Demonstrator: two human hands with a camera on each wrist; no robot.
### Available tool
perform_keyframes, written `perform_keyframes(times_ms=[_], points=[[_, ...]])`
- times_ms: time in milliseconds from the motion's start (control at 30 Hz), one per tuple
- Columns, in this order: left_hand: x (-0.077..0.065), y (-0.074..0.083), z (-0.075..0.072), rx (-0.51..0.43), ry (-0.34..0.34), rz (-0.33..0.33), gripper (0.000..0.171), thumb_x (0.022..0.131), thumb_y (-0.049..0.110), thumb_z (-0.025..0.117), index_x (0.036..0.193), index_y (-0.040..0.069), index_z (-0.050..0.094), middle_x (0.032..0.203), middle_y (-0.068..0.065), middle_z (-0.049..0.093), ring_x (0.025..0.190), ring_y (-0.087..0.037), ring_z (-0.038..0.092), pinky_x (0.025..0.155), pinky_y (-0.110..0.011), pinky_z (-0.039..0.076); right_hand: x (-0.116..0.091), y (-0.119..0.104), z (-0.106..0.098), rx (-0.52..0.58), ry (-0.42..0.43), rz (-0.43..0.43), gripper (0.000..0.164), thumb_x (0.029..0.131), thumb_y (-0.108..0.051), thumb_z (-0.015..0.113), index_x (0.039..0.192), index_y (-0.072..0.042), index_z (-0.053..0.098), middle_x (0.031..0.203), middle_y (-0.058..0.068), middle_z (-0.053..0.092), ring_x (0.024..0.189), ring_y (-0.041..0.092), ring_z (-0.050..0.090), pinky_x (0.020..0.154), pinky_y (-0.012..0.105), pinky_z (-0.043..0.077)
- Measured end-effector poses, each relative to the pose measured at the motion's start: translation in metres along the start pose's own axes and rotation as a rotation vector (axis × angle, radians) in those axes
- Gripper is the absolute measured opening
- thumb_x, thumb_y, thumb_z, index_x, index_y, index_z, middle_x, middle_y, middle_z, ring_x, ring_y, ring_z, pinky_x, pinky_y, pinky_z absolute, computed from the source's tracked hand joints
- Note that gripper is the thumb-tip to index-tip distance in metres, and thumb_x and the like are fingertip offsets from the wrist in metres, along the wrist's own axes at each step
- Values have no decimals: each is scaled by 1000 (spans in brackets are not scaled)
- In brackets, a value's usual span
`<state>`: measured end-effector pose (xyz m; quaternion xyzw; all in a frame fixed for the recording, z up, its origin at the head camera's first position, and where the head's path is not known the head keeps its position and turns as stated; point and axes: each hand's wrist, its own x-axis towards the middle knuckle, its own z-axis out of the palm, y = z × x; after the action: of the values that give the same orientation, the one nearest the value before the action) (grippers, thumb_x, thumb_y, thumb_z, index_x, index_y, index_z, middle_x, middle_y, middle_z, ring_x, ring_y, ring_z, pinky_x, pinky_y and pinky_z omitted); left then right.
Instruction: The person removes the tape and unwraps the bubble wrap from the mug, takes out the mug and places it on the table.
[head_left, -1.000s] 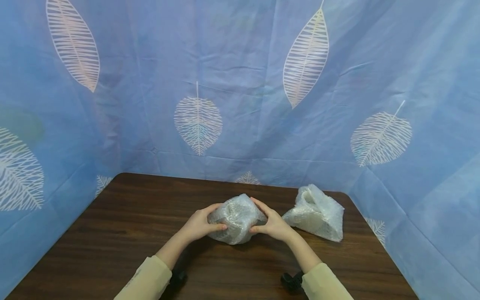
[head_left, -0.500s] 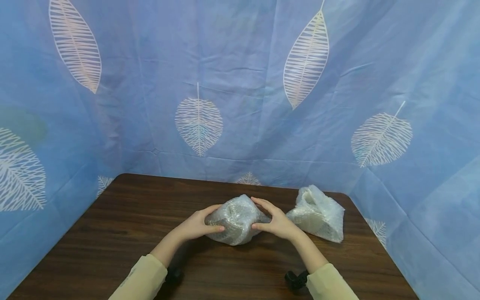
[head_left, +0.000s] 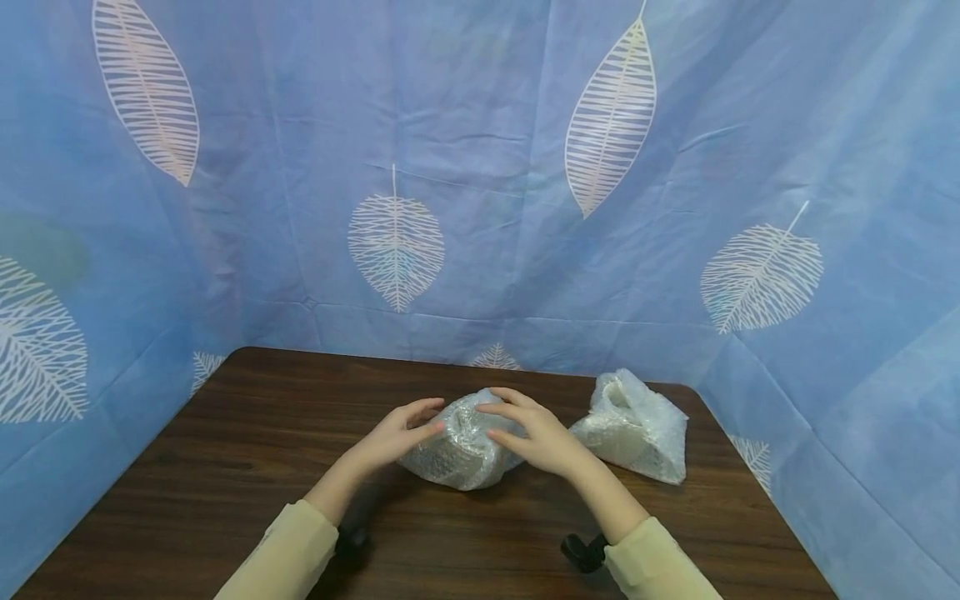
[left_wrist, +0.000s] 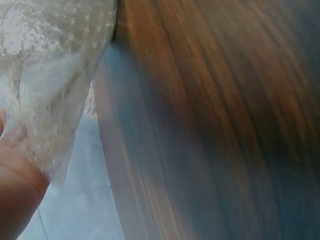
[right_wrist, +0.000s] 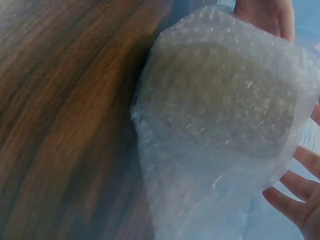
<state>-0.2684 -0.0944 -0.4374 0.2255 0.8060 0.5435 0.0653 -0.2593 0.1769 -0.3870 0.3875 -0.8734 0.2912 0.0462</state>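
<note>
A bubble-wrapped bundle (head_left: 461, 454) sits on the dark wooden table, its clear wrap gathered and crumpled on top. Through the plastic in the right wrist view, something round and tan (right_wrist: 220, 95) shows, its kind unclear. At the bundle's left side is my left hand (head_left: 393, 435), fingers loosely bent and thumb near the wrap; whether it touches is hard to tell. My right hand (head_left: 536, 433) reaches over the bundle's upper right, its fingers spread and fairly straight. In the left wrist view, a wrap corner (left_wrist: 45, 115) lies against part of the left hand (left_wrist: 20, 190).
A second bubble-wrapped bundle (head_left: 633, 429) stands at the table's back right, with a loose flap of wrap. The brown table (head_left: 225, 442) meets a blue leaf-print cloth (head_left: 480, 250) behind and at the sides. Dark straps (head_left: 585, 552) are on the wrists.
Both hands have loosened from the bundle's sides. The right hand has shifted left over its top, and the left hand has risen slightly. The bundle's left side now spreads a little farther out.
</note>
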Motion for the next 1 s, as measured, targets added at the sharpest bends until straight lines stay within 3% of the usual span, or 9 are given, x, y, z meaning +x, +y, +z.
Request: perform_keyframes(times_ms=[267, 567, 800, 1000], points=[[5, 2, 5, -22, 11, -26, 58, 97, 37, 57, 144, 7, 41, 145, -20, 38, 131, -42, 37, 97, -57, 38, 10, -18, 4, -84, -48, -10, 33, 97, -33, 57, 127, -20, 64, 148, 11, 37, 127, 36, 44, 94, 53, 43], [6, 2, 9, -44, 30, -49, 52, 96, 35, 59, 139, 7, 50, 143, -16, 44, 132, -43, 35, 100, -61, 32, 21, -29, 7, -240, -101, -22, 27, 98, -24, 58, 122, -18, 69, 137, 15, 47, 90, 19, 65, 75, 34, 53], [7, 0, 11, -73, 42, -68, 52, 95, 35, 61, 138, 7, 51, 142, -16, 45, 130, -42, 37, 98, -62, 34, 26, -36, 11, -338, -120, -28, 25, 95, -27, 63, 118, -20, 70, 130, 13, 50, 75, 11, 62, 66, 25, 51], [7, -1, 11, -91, 51, -82, 51, 94, 34, 62, 137, 9, 52, 140, -15, 47, 129, -39, 40, 98, -58, 37, 27, -37, 15, -338, -74, -1, 17, 92, -23, 68, 107, -19, 74, 125, 11, 52, 58, 3, 51, 57, 21, 46]])
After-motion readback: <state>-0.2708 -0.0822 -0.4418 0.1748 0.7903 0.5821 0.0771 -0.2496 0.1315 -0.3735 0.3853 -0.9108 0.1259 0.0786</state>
